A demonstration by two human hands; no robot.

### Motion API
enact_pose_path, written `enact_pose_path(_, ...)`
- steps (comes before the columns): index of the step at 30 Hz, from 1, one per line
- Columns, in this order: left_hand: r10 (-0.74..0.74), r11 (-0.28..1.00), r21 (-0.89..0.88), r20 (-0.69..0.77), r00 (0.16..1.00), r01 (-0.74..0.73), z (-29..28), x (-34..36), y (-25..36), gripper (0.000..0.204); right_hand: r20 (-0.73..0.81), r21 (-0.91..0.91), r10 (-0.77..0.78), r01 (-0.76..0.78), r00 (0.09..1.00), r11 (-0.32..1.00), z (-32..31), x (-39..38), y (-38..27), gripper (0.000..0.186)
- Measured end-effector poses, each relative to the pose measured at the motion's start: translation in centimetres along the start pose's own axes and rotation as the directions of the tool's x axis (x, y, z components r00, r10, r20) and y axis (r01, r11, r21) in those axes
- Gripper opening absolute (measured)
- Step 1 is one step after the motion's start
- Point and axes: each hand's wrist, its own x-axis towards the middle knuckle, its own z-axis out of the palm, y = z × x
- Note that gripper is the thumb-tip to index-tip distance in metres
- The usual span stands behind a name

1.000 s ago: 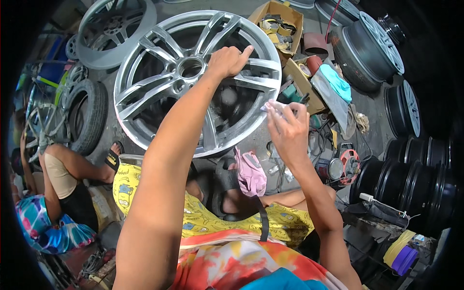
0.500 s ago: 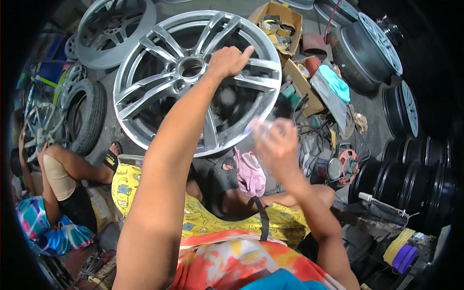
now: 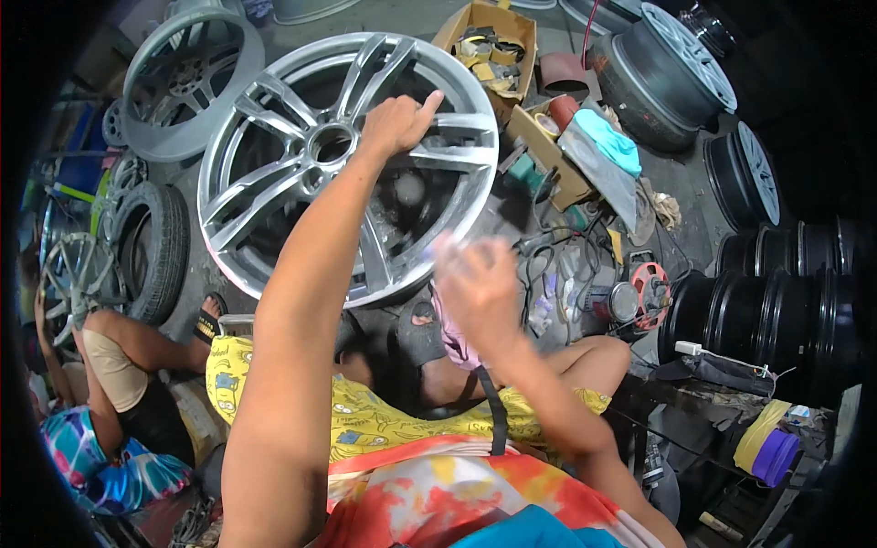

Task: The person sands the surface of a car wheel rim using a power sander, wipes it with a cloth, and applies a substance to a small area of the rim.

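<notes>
A large silver alloy wheel rim (image 3: 457, 201) with paired spokes stands tilted in front of me. My left hand (image 3: 395, 126) is closed over a spoke just right of the hub, fingers curled out of sight behind it and thumb pointing away. By the rim's lower right edge, my right hand (image 3: 480, 285) is smeared by motion. Its fingers look bent around something small and pale that I cannot make out. Beneath that hand lies a pink cloth (image 3: 454, 340), partly covered by it.
At the left, another person's hand (image 3: 79, 338) rests near a spoked wheel (image 3: 78, 265), beside a tyre (image 3: 169, 260). A carton of abrasive pieces (image 3: 521, 36) stands beyond the rim. Cables and a red reel (image 3: 650, 294) lie to the right, near stacked black wheels (image 3: 731, 320).
The whole scene has shifted slightly left in the picture. My right hand has moved a little left along the rim's lower edge. My left hand keeps its place on the spoke.
</notes>
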Motion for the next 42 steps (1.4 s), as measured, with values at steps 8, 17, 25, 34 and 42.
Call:
enact_pose_path(8,0.002,1.0,-0.027,-0.001,1.0,-0.002,-0.3,-0.3,-0.2,0.081,-0.059,-0.091,0.054,-0.06,0.997,0.994,-1.2,0.9,-1.8,0.037)
enact_pose_path(17,0.006,1.0,-0.02,0.0,1.0,-0.006,0.1,-0.1,-0.8,0.081,-0.015,-0.005,0.079,-0.079,0.997,0.997,-1.1,0.3,-2.4,0.036)
enact_pose_path(25,0.016,1.0,-0.01,0.0,1.0,-0.016,-0.2,-0.4,-0.6,0.084,-0.017,-0.052,0.016,-0.017,1.0,0.999,-0.6,0.1,-0.9,0.035)
enact_pose_path(34,0.015,0.999,-0.029,-0.014,1.0,-0.016,-0.2,-0.5,-0.7,0.084,0.015,-0.049,0.032,-0.031,0.999,0.998,-2.1,1.1,-1.0,0.036)
enact_pose_path(42,0.031,0.999,-0.013,-0.015,0.999,-0.031,-0.7,-0.2,-0.5,0.081,0.087,0.115,0.213,-0.222,0.973,0.968,-2.1,0.0,-2.8,0.037)
